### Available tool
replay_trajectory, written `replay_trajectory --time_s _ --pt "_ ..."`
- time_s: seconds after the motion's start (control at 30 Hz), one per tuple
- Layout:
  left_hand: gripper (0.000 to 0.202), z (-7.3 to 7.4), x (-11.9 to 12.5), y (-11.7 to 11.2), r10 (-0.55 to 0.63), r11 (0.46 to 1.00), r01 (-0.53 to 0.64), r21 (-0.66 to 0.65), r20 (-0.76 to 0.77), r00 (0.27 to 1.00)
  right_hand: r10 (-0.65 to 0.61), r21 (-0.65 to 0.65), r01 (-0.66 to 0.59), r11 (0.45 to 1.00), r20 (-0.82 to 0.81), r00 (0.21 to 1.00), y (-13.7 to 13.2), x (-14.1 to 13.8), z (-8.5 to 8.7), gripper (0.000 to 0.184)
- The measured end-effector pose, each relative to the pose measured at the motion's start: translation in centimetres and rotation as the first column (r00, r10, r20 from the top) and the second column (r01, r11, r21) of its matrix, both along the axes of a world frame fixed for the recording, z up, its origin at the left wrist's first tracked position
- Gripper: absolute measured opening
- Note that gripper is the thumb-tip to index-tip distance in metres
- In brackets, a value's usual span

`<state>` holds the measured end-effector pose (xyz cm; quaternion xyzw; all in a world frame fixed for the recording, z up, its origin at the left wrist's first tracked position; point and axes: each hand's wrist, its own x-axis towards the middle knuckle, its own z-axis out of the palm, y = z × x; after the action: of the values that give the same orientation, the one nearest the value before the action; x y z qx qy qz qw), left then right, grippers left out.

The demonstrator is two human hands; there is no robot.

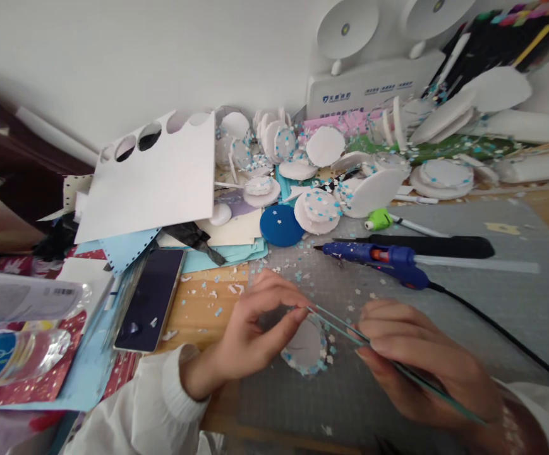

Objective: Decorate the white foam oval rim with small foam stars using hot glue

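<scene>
My right hand (411, 354) grips a pair of thin teal tweezers (338, 322), their tips pointing left and slightly apart. Close to those tips, the thumb and forefinger of my left hand (259, 322) are pinched together; what they hold, if anything, is too small to make out. Below my left fingertips lies a round white disc (305, 344) edged with small blue and white star-shaped pieces. It rests on the grey cutting mat (278, 404), and my left fingers partly cover its upper edge.
A blue hot glue gun (373, 256) lies behind my right hand, its black cord running right. Several white foam discs (326, 145) decorated with blue bits crowd the back. A phone (150, 300) and papers are at left, near a white board (160, 177) with round holes. A blue lid (281, 225) sits centrally.
</scene>
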<state>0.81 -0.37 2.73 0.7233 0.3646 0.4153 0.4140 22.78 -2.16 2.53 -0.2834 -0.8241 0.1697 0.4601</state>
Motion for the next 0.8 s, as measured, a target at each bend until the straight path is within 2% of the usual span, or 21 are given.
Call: replay_trajectory --time_s 0.17,0.33,0.47,0.6,0.67,0.8 --pt "0.009 0.2 0.2 0.1 -0.012 1.000 0.013 0.019 -0.044 0.999 0.028 0.006 -0.028 1.000 0.068 0.997 0.0 -0.1 0.1 0.023" --pt "0.009 0.2 0.2 0.2 0.009 1.000 -0.007 0.023 -0.075 0.997 0.011 0.059 -0.014 0.998 0.055 0.998 -0.1 0.2 -0.4 0.025" --pt "0.012 0.4 -0.7 0.7 -0.011 0.997 0.029 0.069 -0.248 0.969 -0.038 0.029 0.038 0.999 0.006 0.999 -0.2 0.7 -1.0 0.029" --pt "0.012 0.6 -1.4 1.1 -0.066 0.987 0.126 0.101 -0.461 0.885 -0.116 -0.003 0.116 0.993 -0.024 0.993 -0.2 0.9 -1.2 0.027" --pt "0.009 0.6 -1.4 1.2 -0.067 0.984 0.142 0.112 -0.499 0.864 -0.122 0.003 0.122 0.993 -0.028 0.992 -0.2 0.9 -1.2 0.028" --pt "0.008 0.1 -1.3 1.2 0.008 0.981 0.085 0.176 -0.473 0.881 -0.083 0.018 0.083 0.996 -0.030 0.996 -0.2 1.0 -1.3 0.030"
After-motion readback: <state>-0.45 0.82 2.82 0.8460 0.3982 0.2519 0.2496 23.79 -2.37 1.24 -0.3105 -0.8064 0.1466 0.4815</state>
